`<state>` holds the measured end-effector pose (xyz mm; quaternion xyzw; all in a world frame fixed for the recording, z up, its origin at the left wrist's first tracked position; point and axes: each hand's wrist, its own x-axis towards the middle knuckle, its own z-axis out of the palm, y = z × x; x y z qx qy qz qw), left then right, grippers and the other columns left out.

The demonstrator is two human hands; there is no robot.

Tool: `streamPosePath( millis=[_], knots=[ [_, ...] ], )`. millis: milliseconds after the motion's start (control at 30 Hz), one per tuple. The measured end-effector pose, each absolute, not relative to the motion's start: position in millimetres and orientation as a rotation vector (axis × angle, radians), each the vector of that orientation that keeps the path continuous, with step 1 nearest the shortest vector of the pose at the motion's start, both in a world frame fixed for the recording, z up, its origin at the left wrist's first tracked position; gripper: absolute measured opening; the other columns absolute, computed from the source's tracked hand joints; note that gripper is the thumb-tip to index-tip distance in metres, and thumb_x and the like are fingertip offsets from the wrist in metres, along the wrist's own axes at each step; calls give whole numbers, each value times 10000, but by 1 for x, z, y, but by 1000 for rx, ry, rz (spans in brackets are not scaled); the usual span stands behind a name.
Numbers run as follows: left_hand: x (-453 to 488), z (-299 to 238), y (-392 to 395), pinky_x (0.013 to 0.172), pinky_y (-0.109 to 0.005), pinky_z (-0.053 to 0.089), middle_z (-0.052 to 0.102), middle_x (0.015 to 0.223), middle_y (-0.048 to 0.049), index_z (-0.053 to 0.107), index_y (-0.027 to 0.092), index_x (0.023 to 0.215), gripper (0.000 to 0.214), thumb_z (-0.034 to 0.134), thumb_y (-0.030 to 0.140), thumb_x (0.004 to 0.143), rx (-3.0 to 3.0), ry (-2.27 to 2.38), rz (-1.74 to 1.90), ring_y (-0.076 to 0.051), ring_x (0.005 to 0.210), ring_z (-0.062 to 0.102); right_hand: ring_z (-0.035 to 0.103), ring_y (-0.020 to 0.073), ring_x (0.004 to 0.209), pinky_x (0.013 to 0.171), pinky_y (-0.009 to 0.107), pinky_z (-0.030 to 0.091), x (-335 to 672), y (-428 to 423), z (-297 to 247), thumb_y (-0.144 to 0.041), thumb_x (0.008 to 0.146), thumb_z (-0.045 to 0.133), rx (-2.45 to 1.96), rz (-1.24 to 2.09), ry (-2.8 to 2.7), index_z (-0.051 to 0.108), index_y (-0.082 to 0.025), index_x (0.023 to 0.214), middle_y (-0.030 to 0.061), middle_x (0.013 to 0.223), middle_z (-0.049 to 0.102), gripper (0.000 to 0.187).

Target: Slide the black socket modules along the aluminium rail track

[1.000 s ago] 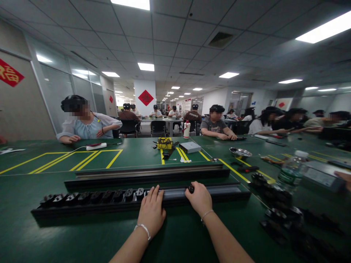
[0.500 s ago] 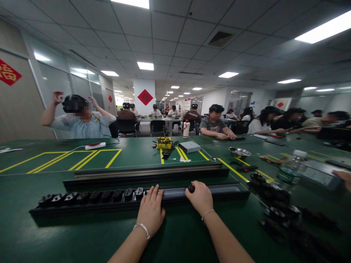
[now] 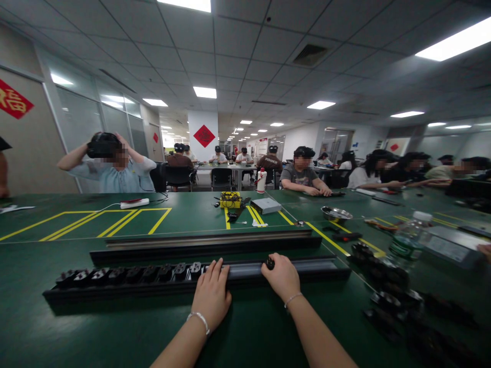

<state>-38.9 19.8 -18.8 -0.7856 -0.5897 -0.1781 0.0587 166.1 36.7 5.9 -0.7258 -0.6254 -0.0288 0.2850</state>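
A long black track rail (image 3: 322, 268) lies across the green table in front of me. Several black socket modules (image 3: 126, 275) sit in its left half. My left hand (image 3: 212, 299) rests flat on the rail's near edge, fingers stretched out beside the rightmost module. My right hand (image 3: 283, 278) is curled into a fist over the rail, pinching a small black socket module (image 3: 270, 263) at the fingertips. A second black rail (image 3: 207, 243) lies parallel just behind.
Loose black modules (image 3: 387, 294) are piled at my right, beside a water bottle (image 3: 407, 239). Further back stand a metal bowl (image 3: 335, 212), a grey box (image 3: 266, 205) and a yellow device (image 3: 230, 199). Other people sit across the table and at tables behind.
My hands have hardly moved on the rail. The person at the far left lifted both hands from the table up to their head.
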Motion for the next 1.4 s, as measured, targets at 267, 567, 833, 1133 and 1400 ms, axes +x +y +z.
streamPosePath(
  millis=[267,567,833,1133,1400],
  knots=[
    [-39,-18,19,1014,-376,249,323,1413,-16,414,241,1257,560,429,198,699,-2380,-1781,-551,-207,1298,246,542,162,802,749,258,333,169,33,8,-336,746,506,-1904,-157,-1734,584,-193,790,33,782,609,169],
    [-39,-21,20,1006,-380,258,323,1413,-18,418,248,1251,555,434,206,698,-2371,-1770,-571,-211,1294,252,532,166,801,707,256,334,170,36,4,-339,733,503,-1915,-119,-1686,594,-201,792,32,780,605,175],
    [-38,-16,18,1015,-389,251,303,1423,-23,403,239,1267,568,435,206,702,-2389,-1804,-512,-218,1305,235,533,173,839,734,264,342,169,36,3,-337,734,502,-1906,-134,-1686,594,-192,830,43,827,614,197],
    [-37,-15,17,1023,-378,237,305,1423,-18,407,245,1265,558,439,196,710,-2384,-1811,-500,-205,1308,228,494,148,736,694,265,319,169,35,4,-328,730,508,-1930,-230,-1692,493,-198,645,11,715,557,156],
    [-38,-17,18,1016,-375,249,305,1422,-19,408,246,1259,556,433,190,706,-2382,-1784,-517,-204,1305,234,494,153,746,677,259,313,170,36,4,-310,725,509,-1933,-196,-1680,516,-197,671,18,719,558,126]
  ],
)
